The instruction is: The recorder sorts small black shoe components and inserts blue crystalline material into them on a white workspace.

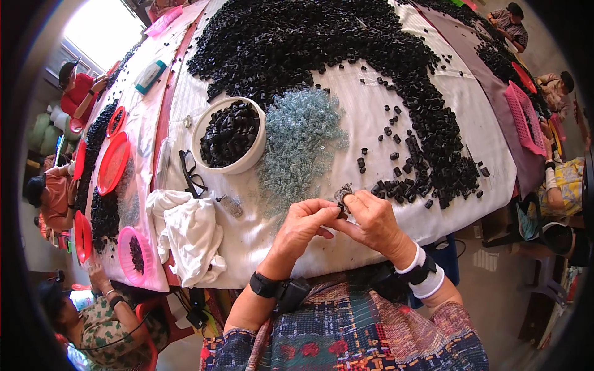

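My two hands meet over the near edge of the white-covered table. My left hand (303,226) pinches a small black plastic part (341,213) between thumb and fingers. My right hand (374,222) is closed against the same part, with a small greyish cluster, perhaps springs (344,191), showing at its fingertips; its exact kind is too small to tell. Just beyond my hands spreads a pile of small pale blue-grey, spring-like pieces (303,130). To its left stands a white bowl (252,157) filled with black plastic parts (230,133).
A large heap of black parts (297,37) curves across the far side and down the right. Crumpled white cloth (192,238), eyeglasses (190,176) and a small clear bag (231,206) lie left. Co-workers sit at side tables with red trays (113,164) and a pink basket (523,120).
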`<state>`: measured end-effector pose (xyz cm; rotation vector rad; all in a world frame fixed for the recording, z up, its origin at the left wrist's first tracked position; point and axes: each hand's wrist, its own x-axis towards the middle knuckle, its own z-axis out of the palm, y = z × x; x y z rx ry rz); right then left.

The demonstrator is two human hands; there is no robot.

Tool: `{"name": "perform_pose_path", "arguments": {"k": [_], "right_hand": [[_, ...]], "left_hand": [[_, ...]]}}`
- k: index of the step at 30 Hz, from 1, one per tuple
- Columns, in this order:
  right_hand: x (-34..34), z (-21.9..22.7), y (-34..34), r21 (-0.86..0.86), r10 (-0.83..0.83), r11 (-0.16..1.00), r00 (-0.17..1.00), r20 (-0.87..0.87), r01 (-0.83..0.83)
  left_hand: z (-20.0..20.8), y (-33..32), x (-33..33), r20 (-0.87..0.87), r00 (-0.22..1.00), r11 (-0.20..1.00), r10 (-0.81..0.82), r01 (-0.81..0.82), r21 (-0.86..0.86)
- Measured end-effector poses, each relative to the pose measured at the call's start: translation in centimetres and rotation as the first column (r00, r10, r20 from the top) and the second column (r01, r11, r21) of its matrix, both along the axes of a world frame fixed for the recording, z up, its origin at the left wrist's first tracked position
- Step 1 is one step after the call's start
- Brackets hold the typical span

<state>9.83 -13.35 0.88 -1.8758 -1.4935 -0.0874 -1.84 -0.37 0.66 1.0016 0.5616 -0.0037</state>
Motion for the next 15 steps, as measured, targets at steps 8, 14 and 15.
{"name": "perform_pose_path", "arguments": {"k": [8, 14, 15], "right_hand": [[0.06, 0.61, -0.75, 0.05, 0.075, 0.996, 0.997, 0.009, -0.076], [0.07, 0.78, -0.41, 0.022, 0.094, 0.995, 0.995, 0.037, -0.095], [0.1, 0.96, -0.39, 0.024, 0.094, 0.995, 0.995, 0.04, -0.095]], "left_hand": [[-0.08, -0.71, 0.17, 0.013, 0.995, 0.992, -0.094, 0.093, 0.091], [0.36, -0.41, -0.04, 0.005, 0.992, 0.978, -0.125, 0.123, 0.171], [0.39, -0.39, -0.04, -0.002, 0.991, 0.975, -0.13, 0.128, 0.181]]}}
